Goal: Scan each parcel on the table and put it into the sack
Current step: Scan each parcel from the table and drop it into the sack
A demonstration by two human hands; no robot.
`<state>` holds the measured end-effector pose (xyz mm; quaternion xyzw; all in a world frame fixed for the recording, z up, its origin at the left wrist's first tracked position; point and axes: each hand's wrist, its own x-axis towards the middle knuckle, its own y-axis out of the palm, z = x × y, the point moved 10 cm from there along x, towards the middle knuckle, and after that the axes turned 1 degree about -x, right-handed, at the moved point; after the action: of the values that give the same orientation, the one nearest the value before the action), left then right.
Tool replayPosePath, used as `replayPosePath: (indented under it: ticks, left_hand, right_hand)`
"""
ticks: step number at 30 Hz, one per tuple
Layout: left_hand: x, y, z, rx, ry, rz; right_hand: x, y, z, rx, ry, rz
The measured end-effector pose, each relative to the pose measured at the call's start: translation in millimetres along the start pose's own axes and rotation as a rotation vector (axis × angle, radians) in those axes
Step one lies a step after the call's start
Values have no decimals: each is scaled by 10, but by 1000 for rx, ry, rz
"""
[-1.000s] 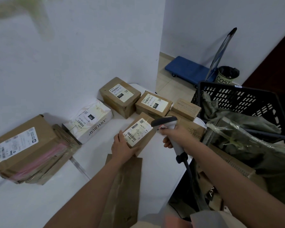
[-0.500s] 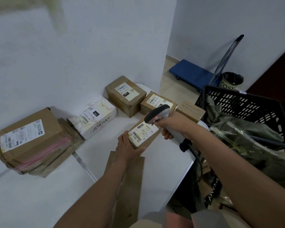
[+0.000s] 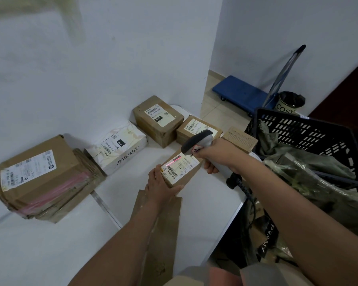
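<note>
Parcel [image 3: 181, 169] gripped by left hand [image 3: 160, 187]; right hand [image 3: 216, 154] grips scanner [image 3: 196, 141] just above.

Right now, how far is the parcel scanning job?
Done: whether the green sack holds parcels cannot be told. In hand: the left hand holds a small brown parcel while the right hand aims the scanner; a red line crosses its label. Left: several parcels wait, including the white box and large box.
</note>
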<state>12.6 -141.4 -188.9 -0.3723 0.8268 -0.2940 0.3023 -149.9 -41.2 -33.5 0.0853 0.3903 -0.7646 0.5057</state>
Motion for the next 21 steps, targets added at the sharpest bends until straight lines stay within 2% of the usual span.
replayPosePath:
  ticks: [14, 18, 21]
  left_hand:
    - [-12, 20, -7, -11, 12, 11]
    - [50, 36, -142, 22, 77, 44]
    - [5, -13, -190, -43, 79, 18]
  right_hand:
    - [-50, 18, 14, 1, -8, -2]
    - [-43, -70, -99, 88, 1, -45]
    - [-107, -244, -416, 172, 53, -117]
